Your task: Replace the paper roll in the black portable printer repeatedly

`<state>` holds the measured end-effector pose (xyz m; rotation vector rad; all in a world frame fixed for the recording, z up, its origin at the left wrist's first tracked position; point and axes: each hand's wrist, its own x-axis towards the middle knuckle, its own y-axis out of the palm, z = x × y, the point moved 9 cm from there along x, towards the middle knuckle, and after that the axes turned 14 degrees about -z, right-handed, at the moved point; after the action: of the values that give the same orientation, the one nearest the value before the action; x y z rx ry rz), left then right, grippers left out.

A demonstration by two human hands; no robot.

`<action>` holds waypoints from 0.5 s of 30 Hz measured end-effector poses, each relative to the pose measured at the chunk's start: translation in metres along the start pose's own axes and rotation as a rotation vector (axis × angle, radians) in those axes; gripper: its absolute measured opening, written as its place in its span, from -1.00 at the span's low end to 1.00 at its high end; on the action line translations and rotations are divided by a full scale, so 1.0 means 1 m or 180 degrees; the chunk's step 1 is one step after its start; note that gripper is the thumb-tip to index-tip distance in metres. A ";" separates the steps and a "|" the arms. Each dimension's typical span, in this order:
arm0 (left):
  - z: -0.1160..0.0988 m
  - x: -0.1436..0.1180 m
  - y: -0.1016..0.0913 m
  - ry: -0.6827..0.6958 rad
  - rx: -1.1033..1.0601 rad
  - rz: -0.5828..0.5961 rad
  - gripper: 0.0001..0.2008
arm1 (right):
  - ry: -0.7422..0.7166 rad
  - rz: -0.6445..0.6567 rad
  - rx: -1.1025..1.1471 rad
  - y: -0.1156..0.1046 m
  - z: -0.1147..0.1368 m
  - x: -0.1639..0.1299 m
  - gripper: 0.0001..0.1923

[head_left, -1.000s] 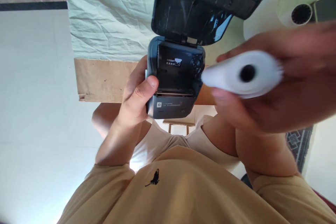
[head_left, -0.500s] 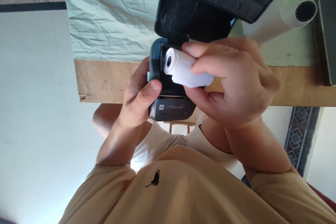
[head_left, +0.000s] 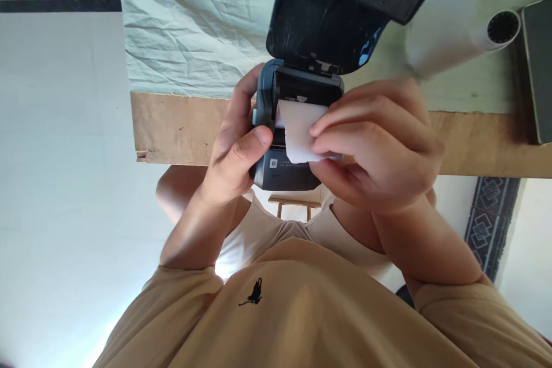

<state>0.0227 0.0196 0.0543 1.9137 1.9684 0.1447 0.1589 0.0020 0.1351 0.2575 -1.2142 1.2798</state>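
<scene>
A: What are the two hands doing?

B: The left hand (head_left: 235, 152) wraps around the left side of a small dark printer (head_left: 284, 144), thumb pressed on its front edge, gripping it firmly. The printer is held up in the air in front of the person's chest, just at the near edge of the tabletop (head_left: 181, 126).

A: And the right hand?

B: The right hand (head_left: 379, 144) pinches a white paper roll (head_left: 299, 129) between the thumb below and the fingers (head_left: 345, 118) on top. The roll sits in the printer's open paper bay, and a flat part of the paper lies over the front lip.

A: Is the printer open?

B: Yes. Its lid (head_left: 345, 6) is swung up and back, tilting away from the person, with the dark inside surface facing the camera.

A: What surrounds them?

B: A wrinkled pale green cloth (head_left: 190, 29) covers the tabletop, whose bare brown edge shows below the cloth. On the cloth, to the right and well apart from the printer, lies a second, longer white roll (head_left: 457, 34) with its dark hollow core turned to the camera. A dark flat object (head_left: 539, 75) sits at the far right edge; what it is cannot be told. Below, the person's tan shirt (head_left: 302, 310) with a small black emblem fills the lower view.
</scene>
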 end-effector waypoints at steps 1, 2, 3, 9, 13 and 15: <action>0.000 0.000 0.001 0.0009 -0.0051 0.0037 -0.37 | 0.0019 0.0066 0.0033 0.001 0.001 -0.002 -0.89; 0.001 0.000 0.001 0.0030 -0.0064 0.0085 -0.35 | 0.0043 0.0122 0.0065 0.003 0.003 -0.004 -0.90; 0.002 0.001 0.001 0.0094 -0.0037 0.0138 -0.33 | 0.0058 0.0122 0.0091 0.003 0.004 -0.006 -0.90; 0.013 0.017 -0.011 0.0929 0.0117 0.0347 -0.15 | 0.0004 0.0152 0.0101 0.006 0.007 -0.010 -0.94; 0.022 0.024 -0.013 0.0959 0.0075 0.0479 -0.04 | 0.0212 -0.0142 0.0348 -0.006 -0.003 -0.004 -0.88; 0.024 0.023 -0.011 0.0937 0.0030 0.0587 -0.05 | 0.0608 -0.0397 0.0326 -0.014 -0.016 -0.004 -0.94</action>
<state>0.0210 0.0367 0.0245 2.1825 1.9664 0.4945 0.1798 0.0069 0.1316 0.2745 -0.9575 1.2299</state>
